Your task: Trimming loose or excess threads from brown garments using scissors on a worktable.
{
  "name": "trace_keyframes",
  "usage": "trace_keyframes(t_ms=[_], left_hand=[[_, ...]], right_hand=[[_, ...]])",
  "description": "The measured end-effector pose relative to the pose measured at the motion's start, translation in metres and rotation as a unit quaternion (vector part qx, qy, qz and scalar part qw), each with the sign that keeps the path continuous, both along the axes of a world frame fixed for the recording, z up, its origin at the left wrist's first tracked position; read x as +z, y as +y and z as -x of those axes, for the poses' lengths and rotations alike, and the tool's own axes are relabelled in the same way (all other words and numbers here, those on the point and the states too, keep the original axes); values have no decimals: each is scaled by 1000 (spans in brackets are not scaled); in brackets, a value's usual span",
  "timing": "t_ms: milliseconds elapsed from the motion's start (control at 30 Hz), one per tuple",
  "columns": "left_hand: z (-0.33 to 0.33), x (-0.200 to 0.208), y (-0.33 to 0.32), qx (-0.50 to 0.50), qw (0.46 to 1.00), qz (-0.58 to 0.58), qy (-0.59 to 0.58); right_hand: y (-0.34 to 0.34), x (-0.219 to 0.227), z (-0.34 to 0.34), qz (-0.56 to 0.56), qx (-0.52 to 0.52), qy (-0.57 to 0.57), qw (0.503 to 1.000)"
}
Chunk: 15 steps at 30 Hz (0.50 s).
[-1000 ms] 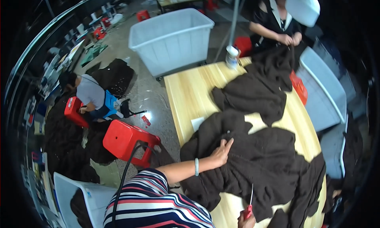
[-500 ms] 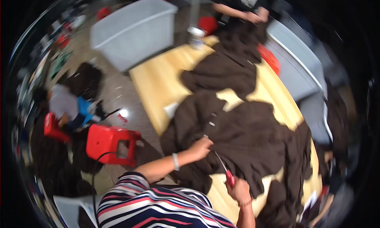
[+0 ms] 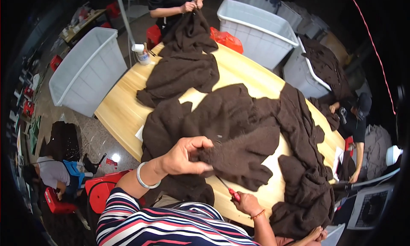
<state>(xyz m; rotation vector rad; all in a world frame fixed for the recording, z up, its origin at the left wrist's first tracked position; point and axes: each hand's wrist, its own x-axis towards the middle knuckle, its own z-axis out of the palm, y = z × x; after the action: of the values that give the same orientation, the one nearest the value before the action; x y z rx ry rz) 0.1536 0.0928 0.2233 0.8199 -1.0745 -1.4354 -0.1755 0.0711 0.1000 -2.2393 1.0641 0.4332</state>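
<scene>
My left hand (image 3: 184, 156) is raised over the near side of the table, thumb and fingers curled around the edge of a dark brown knitted garment (image 3: 243, 154). The held part hangs to the right of the hand, its fuzzy surface turned up. Lower and to the right, my right hand (image 3: 247, 204) grips a red-handled tool (image 3: 233, 194) with a thin metal shaft. The shaft points up and left toward the garment's lower edge; its tip is hard to make out, so I cannot tell if it touches.
More brown garments (image 3: 183, 75) lie across the wooden table (image 3: 121, 94). At the far end a person (image 3: 183, 6) handles one. Grey bins (image 3: 87, 68) stand around. A white-topped container (image 3: 141, 53) sits at the table's far left edge. Red stools (image 3: 100, 192) are at left; another person (image 3: 354, 122) works at right.
The view has shifted, showing more of the right side. My left hand has come up, lifting part of the brown garment. My right hand still holds the red-handled tool.
</scene>
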Motion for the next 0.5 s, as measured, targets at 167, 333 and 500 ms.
trace_keyframes(t_ms=[167,333,500], left_hand=[[-15,64,20,103,977,149,108],[-60,115,51,549,774,316,12],[-172,168,149,600,509,363,-499]], right_hand=[[9,-4,-8,50,-21,2,999],[-22,4,-42,64,-15,-77,995],[-37,24,-96,46,81,-208,974]])
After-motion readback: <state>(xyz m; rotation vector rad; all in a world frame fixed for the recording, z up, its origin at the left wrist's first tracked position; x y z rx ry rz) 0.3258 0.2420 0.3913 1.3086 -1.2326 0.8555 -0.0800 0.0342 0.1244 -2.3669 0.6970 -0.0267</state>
